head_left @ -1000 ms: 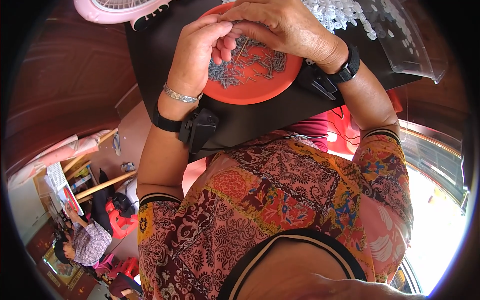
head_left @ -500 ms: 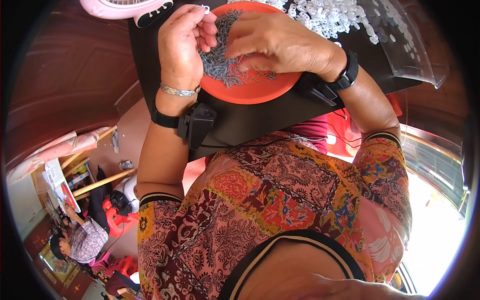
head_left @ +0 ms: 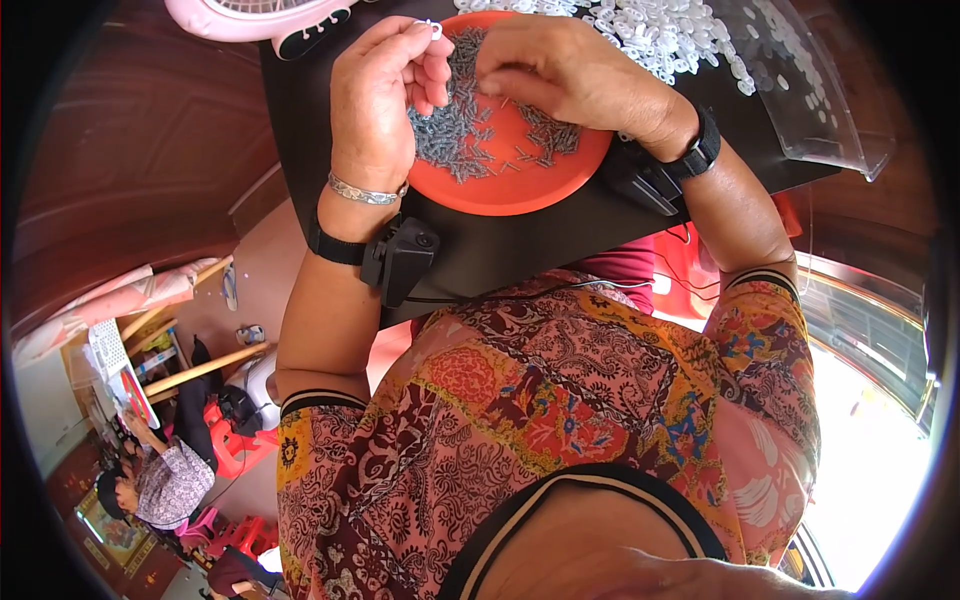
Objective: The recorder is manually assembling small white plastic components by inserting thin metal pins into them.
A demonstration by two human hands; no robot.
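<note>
My left hand [head_left: 375,105] is over the left rim of an orange-red plate [head_left: 505,200], palm turned inward. Between its thumb and fingertip it pinches a small white plastic piece [head_left: 434,29] with a hole. Many thin grey screw-like pins [head_left: 455,140] lie in the plate, some loose on its near side. Above the plate's right half is my right hand [head_left: 590,75], its thumb and fingers drawn together. Whatever those fingertips hold, if anything, is too small and hidden to make out.
A heap of white oval plastic pieces [head_left: 680,40] lies at the far right, beside a clear plastic tray [head_left: 830,148]. A pink fan-like device [head_left: 255,25] stands far left on the black table [head_left: 500,250]. Another person [head_left: 170,480] sits in the left background.
My right fingers have come up from among the grey pins and closed together. Both hands and the plate appear slightly farther right in view. The left hand keeps its white piece.
</note>
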